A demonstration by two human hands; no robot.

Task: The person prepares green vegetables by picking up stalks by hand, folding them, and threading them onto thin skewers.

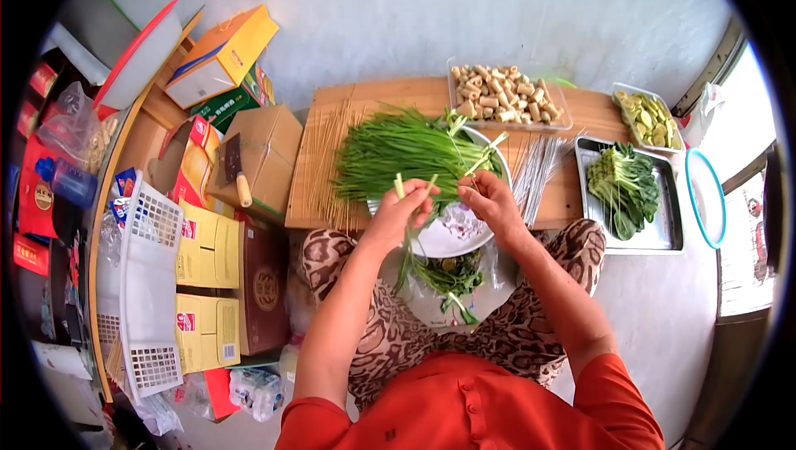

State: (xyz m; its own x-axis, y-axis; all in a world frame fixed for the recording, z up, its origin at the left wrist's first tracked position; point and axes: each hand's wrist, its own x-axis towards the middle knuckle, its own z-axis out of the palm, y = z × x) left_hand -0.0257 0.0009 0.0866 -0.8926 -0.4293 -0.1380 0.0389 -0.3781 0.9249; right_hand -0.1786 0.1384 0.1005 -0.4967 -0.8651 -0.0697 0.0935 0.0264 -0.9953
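Note:
My left hand [404,211] is closed around a few garlic chives, their pale ends sticking up past the fingers and green leaves hanging below. Close by on the right, my right hand [489,203] has thumb and fingers pinched together; what is between them is too small to make out. Just beyond both hands, a large bunch of garlic chives [402,155] lies across a white bowl [456,243]. Under the bowl, between the knees, loose green leaves [448,274] lie in a pale container whose shape is partly hidden.
Bamboo skewers [322,164] and metal skewers [539,170] flank the bowl on the wooden table [398,92]. Behind are tubs of short beige rolls [506,95] and green slices [651,121]. A metal tray [584,201] holds leafy greens [622,189]. Left, a cleaver [238,175] rests by cardboard boxes [264,147].

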